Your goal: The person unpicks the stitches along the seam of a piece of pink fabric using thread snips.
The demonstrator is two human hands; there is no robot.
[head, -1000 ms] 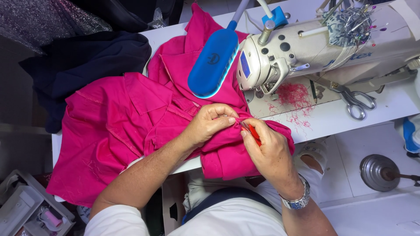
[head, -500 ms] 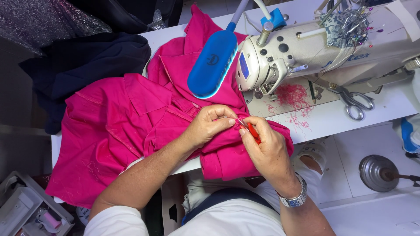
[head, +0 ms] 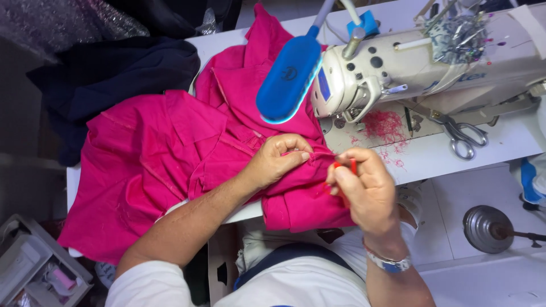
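Left hand [head: 281, 162] pinches pink fabric [head: 170, 153]; right hand [head: 367, 190] grips red tool [head: 345, 166].

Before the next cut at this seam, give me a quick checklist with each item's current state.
1. Left hand pinching the pink fabric at the seam: ok.
2. Right hand gripping the small red tool: ok.
3. Tool tip on the stitch: cannot tell, hidden by fingers.
4. Fabric clear of the sewing machine needle: ok.
5. Scissors lying apart from both hands: ok.
6. Lamp over the work: ok.
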